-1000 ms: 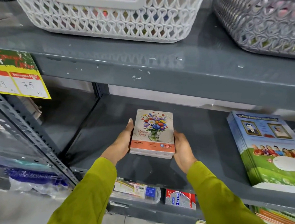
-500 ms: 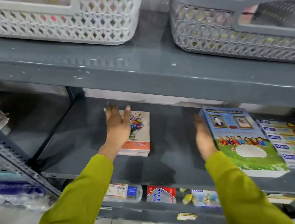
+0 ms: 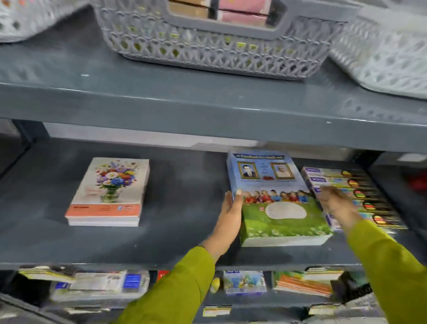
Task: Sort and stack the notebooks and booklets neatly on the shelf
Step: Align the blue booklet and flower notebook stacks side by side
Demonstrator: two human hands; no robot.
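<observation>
A small stack of flower-cover notebooks (image 3: 109,192) lies alone on the left of the grey middle shelf (image 3: 177,240). A taller stack of blue-and-green booklets (image 3: 277,198) sits right of centre. My left hand (image 3: 229,215) lies flat against that stack's left edge, thumb on the top cover. My right hand (image 3: 336,202) is blurred at the stack's right side, over a pile of colourful packs (image 3: 378,204); its fingers look loosely bent and I cannot make out a grip.
Plastic lattice baskets stand on the upper shelf: a grey basket (image 3: 207,41) in the middle, a white basket (image 3: 410,59) at right, another at left. The lower shelf holds boxes and more booklets (image 3: 302,282). An upright post (image 3: 28,130) stands at back left.
Both hands let go of the flower notebooks, now lying alone, and moved right. The left hand has reached the blue-and-green stack's left edge; the right has passed to its right side.
</observation>
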